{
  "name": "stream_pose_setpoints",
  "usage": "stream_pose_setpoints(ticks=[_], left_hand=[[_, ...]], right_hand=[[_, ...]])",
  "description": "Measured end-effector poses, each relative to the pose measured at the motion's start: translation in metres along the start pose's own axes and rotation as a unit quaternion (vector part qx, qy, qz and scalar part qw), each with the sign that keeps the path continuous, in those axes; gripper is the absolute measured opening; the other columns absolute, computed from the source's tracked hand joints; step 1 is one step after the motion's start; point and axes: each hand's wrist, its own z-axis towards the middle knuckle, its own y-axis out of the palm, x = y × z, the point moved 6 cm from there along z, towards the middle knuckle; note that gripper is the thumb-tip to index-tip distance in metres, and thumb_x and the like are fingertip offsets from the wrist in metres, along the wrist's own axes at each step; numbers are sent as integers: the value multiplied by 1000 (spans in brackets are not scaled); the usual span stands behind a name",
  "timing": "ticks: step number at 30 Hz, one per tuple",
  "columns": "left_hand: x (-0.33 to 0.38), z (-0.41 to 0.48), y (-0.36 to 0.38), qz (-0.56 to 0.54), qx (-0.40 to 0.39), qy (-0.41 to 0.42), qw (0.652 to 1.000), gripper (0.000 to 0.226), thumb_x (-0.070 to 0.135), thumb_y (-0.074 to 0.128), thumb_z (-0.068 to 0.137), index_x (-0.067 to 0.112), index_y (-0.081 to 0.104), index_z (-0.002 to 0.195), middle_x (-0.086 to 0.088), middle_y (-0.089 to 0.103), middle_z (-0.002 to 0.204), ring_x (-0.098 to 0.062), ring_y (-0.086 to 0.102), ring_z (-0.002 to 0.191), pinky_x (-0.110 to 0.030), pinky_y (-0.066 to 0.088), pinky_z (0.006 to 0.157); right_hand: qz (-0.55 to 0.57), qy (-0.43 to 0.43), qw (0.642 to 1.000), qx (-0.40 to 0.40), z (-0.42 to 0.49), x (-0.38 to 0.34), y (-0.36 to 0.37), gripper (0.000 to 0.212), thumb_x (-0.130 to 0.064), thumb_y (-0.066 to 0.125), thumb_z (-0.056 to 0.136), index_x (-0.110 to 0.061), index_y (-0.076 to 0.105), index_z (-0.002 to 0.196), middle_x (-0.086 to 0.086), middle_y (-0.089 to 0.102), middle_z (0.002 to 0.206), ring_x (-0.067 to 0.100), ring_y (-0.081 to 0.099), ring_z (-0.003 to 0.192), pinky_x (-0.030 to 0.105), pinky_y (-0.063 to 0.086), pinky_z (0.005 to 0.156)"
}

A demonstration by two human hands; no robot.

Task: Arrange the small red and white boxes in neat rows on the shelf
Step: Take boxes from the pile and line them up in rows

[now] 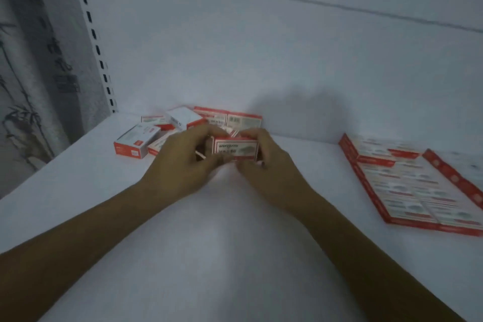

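**Two hands on one box, dead ahead at 12 o'clock**

Both arms are reaching out over the white shelf [235, 256], and the hands meet in the middle of my view. My left hand [180, 162] has its fingers curled round the left end of a small red and white box [235, 148]. My right hand [271, 162] grips the right end the same way. The box sits between them with its printed white face turned up towards me and red bands along its edges. Whether it is resting on the shelf or lifted just off it, I cannot tell. A scrap of red and white shows just above it between my knuckles, too blurred to name.

At 11 o'clock, touching the back panel [261, 47], lies a loose heap of boxes [183, 119], tilted and pointing every which way. One stray box [136, 142] sits at the near left edge of that heap, with its short end facing me.

Over at 3 o'clock, well apart from my hands, is the tidy block of boxes [410, 185]. They lie flat, side against side, in straight rows, and the block runs out of view on the right.

At 10 o'clock the slotted upright [88, 15] climbs from the shelf corner. Beyond it hangs a wall picture [26, 86] of dark bamboo stems.
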Motion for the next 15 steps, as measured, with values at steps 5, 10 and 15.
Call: stream_pose_setpoints(ticks=[5,10,15], left_hand=[[63,10,-14,-81,37,-23,996,27,22,69,80,25,59,105,3,72,90,-10,66,77,-22,54,69],[136,18,31,-194,59,-30,979,30,20,69,80,25,55,106,-13,72,88,-33,64,82,-46,52,76],[181,27,129,-195,13,-23,980,19,26,66,84,20,57,99,3,72,97,-7,67,76,-27,56,71]], right_hand=[[11,-68,998,6,-5,-36,-67,47,-16,61,82,-26,43,123,-2,65,107,16,66,81,34,55,78],[-53,-126,988,69,-43,-30,-157,45,-22,65,82,-32,45,121,-9,65,114,9,64,92,29,55,80],[-239,-89,966,33,-81,28,-231,38,-40,58,87,-31,44,121,-10,64,112,12,62,90,28,54,77]])
